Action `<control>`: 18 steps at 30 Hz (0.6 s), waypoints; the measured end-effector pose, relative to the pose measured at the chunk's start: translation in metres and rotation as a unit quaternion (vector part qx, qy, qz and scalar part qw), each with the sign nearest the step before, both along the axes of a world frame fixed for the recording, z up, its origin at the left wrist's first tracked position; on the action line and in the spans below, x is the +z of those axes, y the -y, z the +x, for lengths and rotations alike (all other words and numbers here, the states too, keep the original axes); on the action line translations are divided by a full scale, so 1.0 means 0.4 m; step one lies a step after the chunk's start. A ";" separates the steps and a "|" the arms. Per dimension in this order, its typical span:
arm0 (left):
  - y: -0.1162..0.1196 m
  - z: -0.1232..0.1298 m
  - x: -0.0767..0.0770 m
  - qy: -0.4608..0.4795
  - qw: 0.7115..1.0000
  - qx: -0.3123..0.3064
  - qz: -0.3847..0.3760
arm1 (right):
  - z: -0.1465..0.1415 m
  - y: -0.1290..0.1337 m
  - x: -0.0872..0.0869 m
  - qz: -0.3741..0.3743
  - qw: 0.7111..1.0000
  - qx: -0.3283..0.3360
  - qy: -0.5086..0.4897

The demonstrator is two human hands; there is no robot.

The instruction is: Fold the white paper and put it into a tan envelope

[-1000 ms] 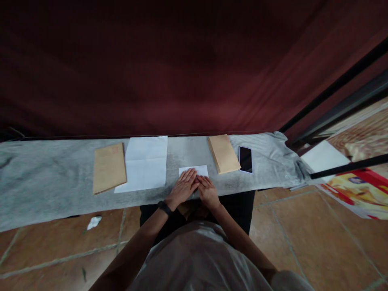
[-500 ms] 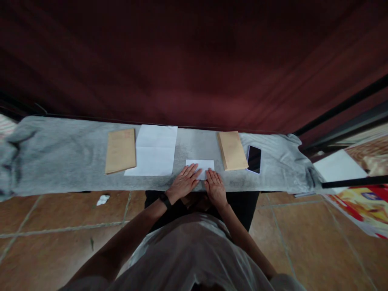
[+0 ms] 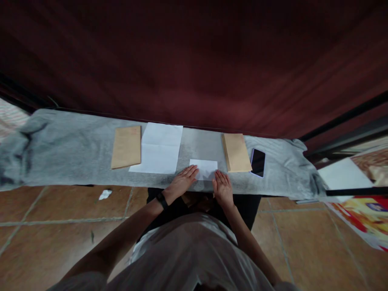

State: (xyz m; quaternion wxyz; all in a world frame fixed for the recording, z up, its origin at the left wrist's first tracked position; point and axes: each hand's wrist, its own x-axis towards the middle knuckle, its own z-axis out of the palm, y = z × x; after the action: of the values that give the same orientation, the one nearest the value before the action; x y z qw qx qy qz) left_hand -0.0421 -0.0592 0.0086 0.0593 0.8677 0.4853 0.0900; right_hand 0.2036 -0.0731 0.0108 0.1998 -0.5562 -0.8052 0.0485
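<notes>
A small folded white paper [image 3: 206, 169] lies on the grey cloth near the front edge. My left hand [image 3: 182, 180] rests flat with its fingertips on the paper's left side; a dark band circles that wrist. On the other side, my right hand [image 3: 223, 188] lies palm down, fingers stretched, touching the paper's right edge. Neither hand grips anything. Left of the folded paper are larger white sheets [image 3: 160, 147], creased across. Beside them sits a brown envelope [image 3: 126, 147], overlapping their edge. Another stack of brown envelopes [image 3: 238, 152] lies to the right.
A phone [image 3: 258, 163] with a dark screen lies right of the envelope stack. Grey cloth [image 3: 81, 149] covers the narrow table. A dark red panel [image 3: 194, 81] rises behind it. A crumpled white scrap [image 3: 105, 194] is on the tiled floor.
My hands have moved apart, from the middle of the folded paper out to its left and right sides, uncovering more of it. The camera view has shifted and tilted slightly.
</notes>
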 end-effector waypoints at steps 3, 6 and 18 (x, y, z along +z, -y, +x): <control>0.005 -0.003 0.001 -0.011 1.000 -0.010 0.002 | -0.018 -0.017 0.014 0.008 1.000 0.004 -0.018; 0.009 -0.003 0.007 -0.018 1.000 -0.008 -0.003 | -0.049 -0.039 0.021 0.003 0.999 0.031 -0.034; -0.017 0.050 0.048 0.015 0.998 0.062 0.014 | -0.149 -0.089 -0.007 -0.054 0.996 0.064 -0.001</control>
State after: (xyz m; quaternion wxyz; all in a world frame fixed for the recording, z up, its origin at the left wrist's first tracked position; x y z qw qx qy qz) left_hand -0.0220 -0.0523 0.0279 0.0491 0.8354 0.5356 0.1133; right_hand 0.1440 -0.0373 0.0082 0.1663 -0.5135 -0.8352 0.1051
